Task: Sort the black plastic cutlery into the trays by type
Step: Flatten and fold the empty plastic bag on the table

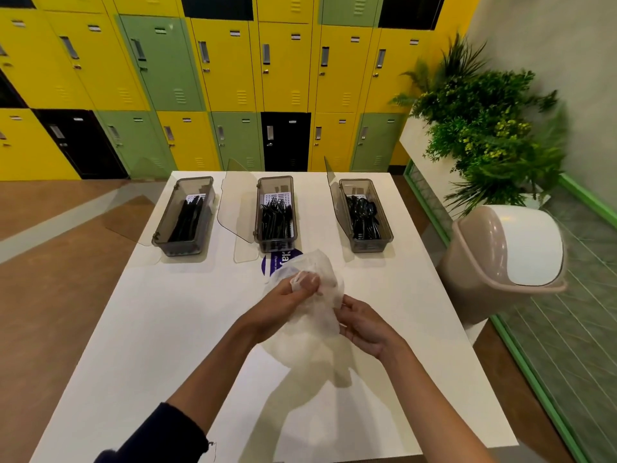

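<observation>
Just below the middle of the frame, the left hand (283, 307) and the right hand (365, 327) hold a thin, translucent white plastic bag (322, 315) above the white table (160, 335). The left hand's fingers (295, 289) are curled into the crumpled upper part of the bag and grip it. The right hand's fingertips (345, 304) pinch the bag's right edge. Whether anything lies inside the bag cannot be told.

The black cutlery in view is well apart from the fingers, higher in the frame along the table's far edge. It sits in three smoky, clear trays with their lids swung open. The left tray (159, 225) holds knives (187, 218), the middle tray (256, 212) holds forks (275, 218), and the right tray (367, 247) holds spoons (364, 215). The bag's top partly covers a round purple sticker (271, 264) just below the middle tray.

At the right of the frame, a beige swing-lid bin (484, 272) stands beside the table, with a green plant (484, 121) above it. Yellow, green and black lockers (227, 61) fill the top of the frame.
</observation>
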### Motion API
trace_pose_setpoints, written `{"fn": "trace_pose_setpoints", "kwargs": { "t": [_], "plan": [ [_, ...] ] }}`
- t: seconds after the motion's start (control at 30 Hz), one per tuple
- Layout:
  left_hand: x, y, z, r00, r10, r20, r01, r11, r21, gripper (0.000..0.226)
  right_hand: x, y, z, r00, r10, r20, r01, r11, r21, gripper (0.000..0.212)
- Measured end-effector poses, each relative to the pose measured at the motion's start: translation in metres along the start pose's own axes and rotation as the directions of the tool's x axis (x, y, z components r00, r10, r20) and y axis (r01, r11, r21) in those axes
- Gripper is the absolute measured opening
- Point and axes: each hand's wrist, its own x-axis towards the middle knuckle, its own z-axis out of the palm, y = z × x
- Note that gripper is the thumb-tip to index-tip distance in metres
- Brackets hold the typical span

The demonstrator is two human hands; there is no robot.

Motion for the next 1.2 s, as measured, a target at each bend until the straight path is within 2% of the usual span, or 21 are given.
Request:
{"fn": "trace_pose_setpoints", "kwargs": {
  "t": [0.1,0.17,0.27,0.37,0.43,0.53,0.63,0.7,0.73,0.8,0.87,0.93,1.0,1.07,1.2],
  "plan": [
    [-0.004,-0.003,-0.006,0.998,0.066,-0.022,-0.065,0.998,0.021,0.037,0.005,0.003,-0.007,0.974,-0.08,-0.212,0.077,0.997,-0.023,0.037],
    [-0.006,-0.008,-0.016,0.996,0.089,-0.031,-0.086,0.994,0.074,0.035,0.005,0.003,-0.014,0.946,-0.122,-0.301,0.115,0.992,-0.043,0.032],
    [-0.008,-0.023,-0.032,0.996,0.084,-0.044,-0.073,0.977,0.201,0.049,0.004,0.006,-0.024,0.919,-0.143,-0.367,0.151,0.989,-0.008,0.031],
    [-0.007,-0.038,-0.041,0.993,0.074,-0.097,-0.043,0.954,0.298,0.04,0.001,0.012,-0.032,0.904,-0.126,-0.41,0.147,0.989,0.02,0.021],
    [-0.006,-0.051,-0.048,0.987,0.064,-0.149,-0.007,0.934,0.357,0.038,0.0,0.015,-0.039,0.89,-0.116,-0.441,0.115,0.993,-0.03,0.032],
    [-0.005,-0.075,-0.061,0.98,0.026,-0.195,0.065,0.893,0.445,0.038,-0.005,0.02,-0.048,0.9,-0.102,-0.423,0.053,0.991,-0.124,0.037],
    [-0.008,-0.091,-0.068,0.971,-0.014,-0.237,0.132,0.862,0.49,0.036,-0.013,0.024,-0.056,0.951,-0.027,-0.309,-0.016,0.991,-0.133,0.025],
    [-0.009,-0.099,-0.071,0.965,-0.017,-0.26,0.152,0.847,0.509,0.036,-0.017,0.027,-0.062,0.976,0.011,-0.218,-0.047,0.986,-0.16,0.036],
    [-0.009,-0.101,-0.073,0.962,-0.019,-0.274,0.165,0.837,0.522,0.036,-0.017,0.027,-0.063,0.98,0.021,-0.196,-0.061,0.978,-0.198,0.04],
    [-0.009,-0.104,-0.075,0.956,-0.019,-0.294,0.179,0.83,0.528,0.035,-0.019,0.029,-0.064,0.98,0.01,-0.201,-0.072,0.951,-0.301,0.034],
    [-0.01,-0.102,-0.074,0.952,-0.024,-0.304,0.172,0.867,0.469,0.032,-0.019,0.03,-0.063,0.963,-0.03,-0.269,-0.074,0.926,-0.37,0.02],
    [-0.013,-0.095,-0.074,0.956,-0.052,-0.289,0.153,0.929,0.337,0.024,-0.018,0.032,-0.063,0.928,-0.077,-0.363,-0.088,0.905,-0.417,0.005],
    [-0.015,-0.089,-0.075,0.956,-0.14,-0.26,0.194,0.961,0.197,0.021,-0.017,0.035,-0.067,0.899,-0.09,-0.428,-0.112,0.898,-0.426,0.006],
    [-0.015,-0.088,-0.08,0.952,-0.231,-0.202,0.242,0.97,0.033,0.024,-0.017,0.037,-0.069,0.902,-0.053,-0.428,-0.118,0.924,-0.363,0.008],
    [-0.015,-0.09,-0.086,0.948,-0.285,-0.144,0.248,0.941,-0.23,0.017,-0.019,0.034,-0.071,0.94,0.117,-0.319,-0.175,0.972,-0.158,0.027]
  ]
}}
